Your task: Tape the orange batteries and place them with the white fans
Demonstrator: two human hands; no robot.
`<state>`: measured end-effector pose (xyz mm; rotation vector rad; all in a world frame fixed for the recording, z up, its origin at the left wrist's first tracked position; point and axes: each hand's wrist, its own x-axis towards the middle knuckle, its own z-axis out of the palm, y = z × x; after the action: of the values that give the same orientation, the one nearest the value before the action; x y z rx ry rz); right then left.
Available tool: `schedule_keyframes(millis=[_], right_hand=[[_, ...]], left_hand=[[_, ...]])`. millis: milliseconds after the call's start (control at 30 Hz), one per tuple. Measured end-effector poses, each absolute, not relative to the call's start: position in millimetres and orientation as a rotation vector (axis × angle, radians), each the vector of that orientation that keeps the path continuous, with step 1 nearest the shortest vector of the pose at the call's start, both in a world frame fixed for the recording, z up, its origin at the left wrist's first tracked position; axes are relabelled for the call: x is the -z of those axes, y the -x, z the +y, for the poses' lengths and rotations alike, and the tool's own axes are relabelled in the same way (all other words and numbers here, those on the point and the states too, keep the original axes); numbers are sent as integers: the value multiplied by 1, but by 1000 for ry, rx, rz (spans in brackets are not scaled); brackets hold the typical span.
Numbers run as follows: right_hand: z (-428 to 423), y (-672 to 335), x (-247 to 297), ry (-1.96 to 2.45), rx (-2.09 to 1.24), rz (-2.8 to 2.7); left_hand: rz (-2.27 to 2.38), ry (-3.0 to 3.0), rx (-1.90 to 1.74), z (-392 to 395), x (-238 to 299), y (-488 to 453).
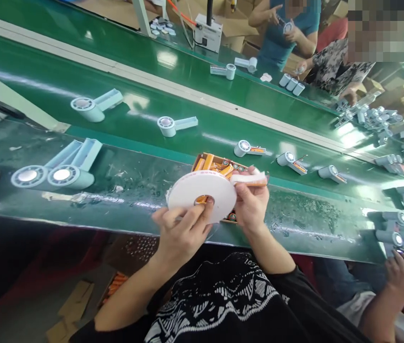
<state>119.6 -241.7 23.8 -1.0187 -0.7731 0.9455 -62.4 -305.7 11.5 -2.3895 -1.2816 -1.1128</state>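
My left hand [183, 228] grips a large white roll of tape [183, 190], one finger through its core. In my right hand [253, 205] is an orange battery [259, 182], pinched between the fingers, with a strip of white tape [246, 178] lying along it. The strip appears to run to the edge of the roll. Behind and partly under the roll, a cardboard box [195, 161] holds several orange batteries; the roll hides much of it.
Two light-blue handheld fans [68, 176] lie on the bench at left. More fans [173, 125] sit along the green conveyor belt [133, 128], some with orange batteries in the handles. Co-workers' hands [401, 267] are at right, others across the belt. A metal post [19, 100] stands at left.
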Motion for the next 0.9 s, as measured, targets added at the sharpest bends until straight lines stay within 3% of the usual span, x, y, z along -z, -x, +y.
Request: schedule_keyframes(millis=[133, 200, 300, 400, 500, 633, 900], right_hand=[[-216, -175, -50, 875, -687, -749], [-222, -194, -51, 873, -710, -791], [-263, -191, -28, 988, -1148, -1007], [-305, -171, -4, 1026, -1519, -1291], [-319, -161, 3, 996, -1521, -1577], [-308, -163, 5, 929, -1315, -1876], [-309, -160, 16, 826, -966, -2069]], left_hand=[[-926, 2841, 1112, -320, 0, 73], [-1119, 2758, 1054, -314, 16, 113], [-1609, 2434, 932, -294, 52, 193], [-1870, 2540, 797, -285, 70, 240], [-1991, 2555, 978, -297, 50, 220], [-1760, 2724, 1467, -308, 5, 136], [-1529, 3064, 1648, -289, -10, 75]])
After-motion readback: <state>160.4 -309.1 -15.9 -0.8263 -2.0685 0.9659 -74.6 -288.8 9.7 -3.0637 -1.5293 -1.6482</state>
